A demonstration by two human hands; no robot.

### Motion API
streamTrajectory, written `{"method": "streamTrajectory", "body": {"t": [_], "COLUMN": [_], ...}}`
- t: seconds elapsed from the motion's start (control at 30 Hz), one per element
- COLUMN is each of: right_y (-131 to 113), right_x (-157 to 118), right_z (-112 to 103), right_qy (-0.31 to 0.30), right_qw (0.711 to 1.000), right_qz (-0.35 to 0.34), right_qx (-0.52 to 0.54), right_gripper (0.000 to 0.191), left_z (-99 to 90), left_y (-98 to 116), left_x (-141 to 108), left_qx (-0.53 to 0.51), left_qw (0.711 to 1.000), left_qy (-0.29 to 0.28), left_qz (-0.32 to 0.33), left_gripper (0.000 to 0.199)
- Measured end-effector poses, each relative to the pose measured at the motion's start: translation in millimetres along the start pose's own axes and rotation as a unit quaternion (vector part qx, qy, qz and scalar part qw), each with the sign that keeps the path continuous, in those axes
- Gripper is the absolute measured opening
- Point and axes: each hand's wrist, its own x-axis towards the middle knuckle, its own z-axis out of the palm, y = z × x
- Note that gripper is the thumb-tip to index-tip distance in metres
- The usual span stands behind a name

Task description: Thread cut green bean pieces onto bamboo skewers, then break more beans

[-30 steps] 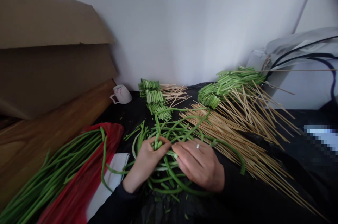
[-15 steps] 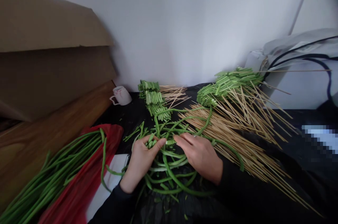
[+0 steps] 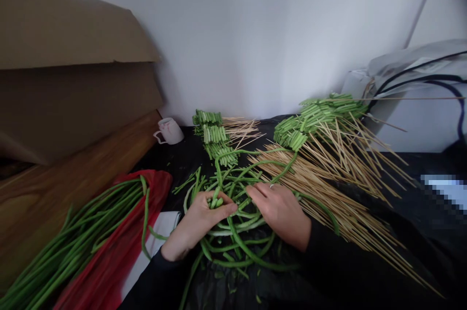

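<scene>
My left hand (image 3: 204, 220) is closed around a small bunch of cut long bean pieces (image 3: 216, 201), with the thumb laid across the front. Just to the right, my right hand (image 3: 279, 210) sits over the loose long beans (image 3: 242, 246), its fingers bent down and close together. What those fingers pinch, if anything, is hidden. The two hands are apart, with a short gap between their fingertips. Beneath both hands the whole beans lie in a loose tangle on a black sheet (image 3: 219, 290).
Skewered bean pieces lie in stacks at back left (image 3: 215, 133) and back right (image 3: 321, 115). Bare bamboo skewers (image 3: 328, 203) spread to the right. A red bag (image 3: 109, 251) of long beans lies at left, near a white mug (image 3: 170, 131) and a cardboard box (image 3: 80, 100).
The bean piece between my fingertips no longer shows there. My right hand has drawn slightly away from the left, and the left thumb has swung lower across its bunch.
</scene>
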Motion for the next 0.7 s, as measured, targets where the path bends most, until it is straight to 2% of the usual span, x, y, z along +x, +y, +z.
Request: {"method": "streamTrajectory", "body": {"t": [0.1, 0.2, 0.3, 0.4, 0.57, 0.7], "right_y": [2.3, 1.2, -1.8, -4.8, -8.2, -8.2], "right_x": [0.3, 0.3, 0.6, 1.2, 1.2, 1.0], "right_z": [-0.5, 0.1, -0.7, -3.1, -5.6, -8.1], "right_qy": [-0.013, -0.011, 0.002, 0.02, 0.05, 0.073], "right_qw": [1.0, 0.999, 0.997, 0.996, 0.991, 0.99], "right_qz": [-0.01, -0.043, -0.065, -0.077, -0.102, -0.102], "right_qx": [-0.008, -0.014, -0.033, -0.05, -0.066, -0.072], "right_gripper": [0.014, 0.026, 0.03, 0.028, 0.025, 0.025], "left_z": [-1.4, -0.6, 1.3, 2.3, 1.9, 3.0], "left_y": [-1.0, -2.2, -2.4, -1.4, -2.0, -2.7], "left_x": [0.8, 2.4, 3.2, 2.6, -0.1, -1.5], "left_qx": [-0.004, -0.029, 0.001, 0.063, 0.092, 0.113], "left_qw": [1.0, 0.999, 1.0, 0.996, 0.992, 0.988], "left_qy": [-0.008, 0.02, 0.027, -0.007, -0.07, -0.073], "left_qz": [-0.001, -0.012, 0.012, 0.055, 0.05, 0.081], "left_gripper": [0.032, 0.037, 0.035, 0.028, 0.028, 0.026]}}
